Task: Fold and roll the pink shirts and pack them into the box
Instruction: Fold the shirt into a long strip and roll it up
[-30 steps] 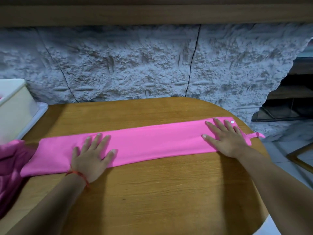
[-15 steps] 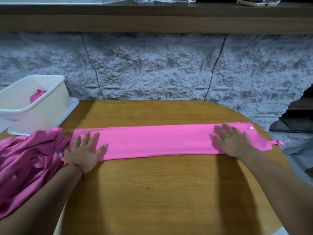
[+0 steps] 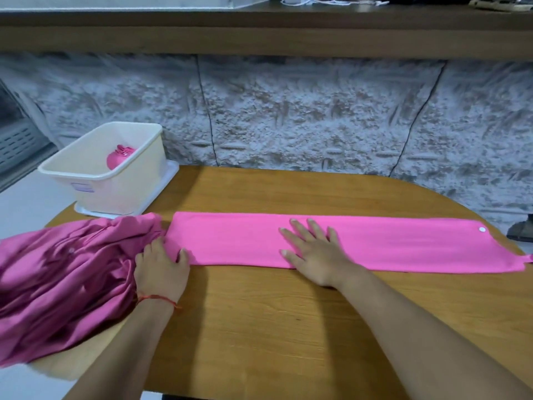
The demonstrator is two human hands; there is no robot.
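A bright pink shirt (image 3: pixel 375 243), folded into a long narrow strip, lies flat across the wooden table (image 3: pixel 288 327). My left hand (image 3: pixel 161 267) is at the strip's left end, its fingers curled over the edge and the thumb on top of the cloth. My right hand (image 3: pixel 314 252) presses flat on the middle of the strip with its fingers spread. At the back left stands a cream plastic box (image 3: pixel 95 171) with one rolled pink shirt (image 3: pixel 119 157) inside.
A crumpled pile of darker pink shirts (image 3: pixel 57 278) lies over the table's left edge, touching my left hand. The box stands on a white lid (image 3: pixel 163 186). A rough stone wall (image 3: pixel 317 116) rises right behind the table, under a wooden shelf (image 3: pixel 259 33).
My right hand slid left along the strip from its right end to the middle. My left hand moved to the strip's left end and its fingers curled over the edge.
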